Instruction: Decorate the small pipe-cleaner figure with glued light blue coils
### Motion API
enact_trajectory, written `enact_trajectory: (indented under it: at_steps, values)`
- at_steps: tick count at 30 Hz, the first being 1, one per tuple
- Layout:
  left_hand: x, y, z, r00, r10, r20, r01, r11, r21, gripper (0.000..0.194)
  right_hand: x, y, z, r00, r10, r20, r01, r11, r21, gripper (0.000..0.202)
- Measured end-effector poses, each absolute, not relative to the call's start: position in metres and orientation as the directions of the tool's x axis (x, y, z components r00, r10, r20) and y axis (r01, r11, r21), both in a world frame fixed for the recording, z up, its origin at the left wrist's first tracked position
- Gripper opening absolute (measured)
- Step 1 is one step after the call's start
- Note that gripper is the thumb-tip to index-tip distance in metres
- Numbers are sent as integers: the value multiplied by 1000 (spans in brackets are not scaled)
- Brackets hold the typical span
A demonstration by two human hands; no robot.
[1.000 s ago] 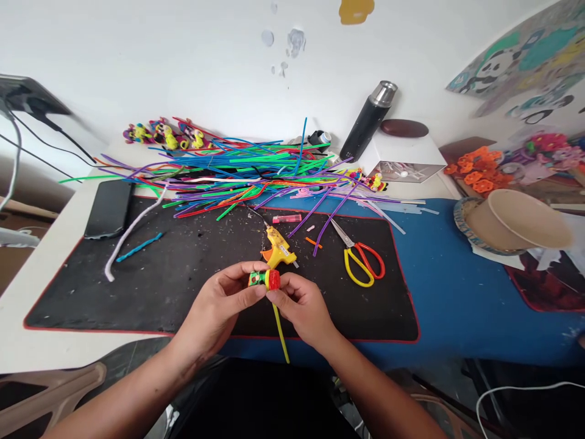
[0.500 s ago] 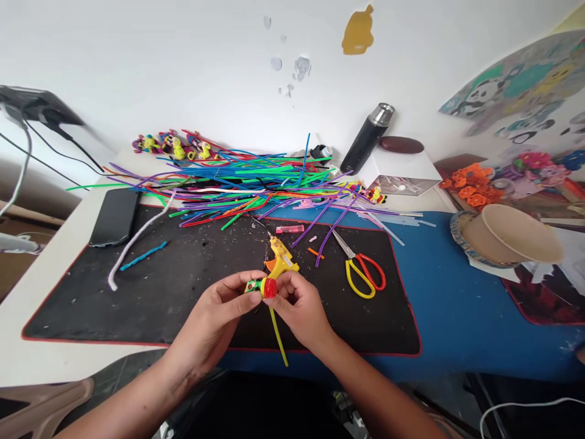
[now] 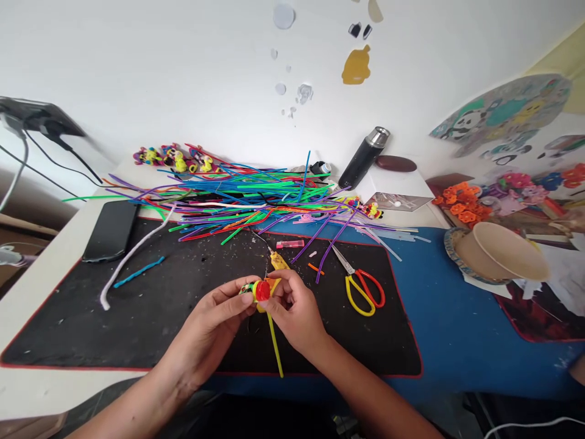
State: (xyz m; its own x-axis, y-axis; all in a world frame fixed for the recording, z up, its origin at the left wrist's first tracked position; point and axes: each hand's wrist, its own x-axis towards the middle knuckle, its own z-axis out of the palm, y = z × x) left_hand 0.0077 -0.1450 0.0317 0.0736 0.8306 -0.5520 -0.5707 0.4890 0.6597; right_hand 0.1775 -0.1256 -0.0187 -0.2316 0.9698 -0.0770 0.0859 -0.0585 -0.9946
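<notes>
Between my hands is a small pipe-cleaner figure (image 3: 262,291), with a round red end, a yellow band and a green part. My left hand (image 3: 212,317) pinches its green and yellow side between thumb and fingers. At the red end, my right hand (image 3: 299,312) closes its thumb and fingers on the piece. Just behind lies a yellow glue gun (image 3: 278,261), partly covered by the right hand. A yellow pipe cleaner (image 3: 276,349) hangs or lies below the hands; whether it joins the figure is hidden.
Scissors (image 3: 361,294) lie right of my hands on the black mat (image 3: 159,335), near a pink lighter (image 3: 290,244). Behind spreads a pile of coloured pipe cleaners (image 3: 247,192). A phone (image 3: 110,230) is at left; a black thermos (image 3: 365,158) and a bowl (image 3: 507,253) stand right.
The camera view has shifted upward, so the table sits lower. My hands have moved slightly left, and the figure's red end is turned more toward me. Both hands keep their grip.
</notes>
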Motion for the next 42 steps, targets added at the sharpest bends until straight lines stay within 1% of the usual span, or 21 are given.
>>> enact_trajectory:
  at_steps: [3,9,18,21,26,29,34,37,39,42]
  values:
    - [7,-143,29,69,833,-549,-571,484,663,45,175,-122,-18,-224,972,-74,82,-57,-995,39]
    - [7,-138,27,36,847,-530,-539,463,703,47,172,-118,-17,-312,949,-39,85,-13,-996,33]
    - [7,-131,28,-40,839,-542,-531,442,723,49,170,-112,-14,-250,968,39,111,69,-991,21]
    - [7,-128,29,-54,836,-546,-525,442,728,48,171,-110,-13,-252,966,50,119,82,-989,21]
    - [9,-127,27,-50,838,-543,-534,437,724,49,173,-108,-12,-271,963,2,148,43,-988,24]
    - [11,-126,24,-42,840,-541,-541,435,719,48,175,-109,-12,-285,959,1,161,48,-986,25]
    - [13,-125,20,1,861,-508,-528,432,731,41,180,-109,-10,-313,950,9,171,65,-983,28]
    - [9,-122,22,64,873,-484,-488,450,748,39,184,-106,-9,-358,933,-29,64,-7,-998,30]
    - [2,-120,24,137,881,-454,-451,463,763,45,188,-104,-9,-425,899,-105,-60,-144,-988,34]
    - [-10,-115,25,321,877,-358,-406,469,784,62,196,-100,-8,-540,813,-218,-209,-380,-901,41]
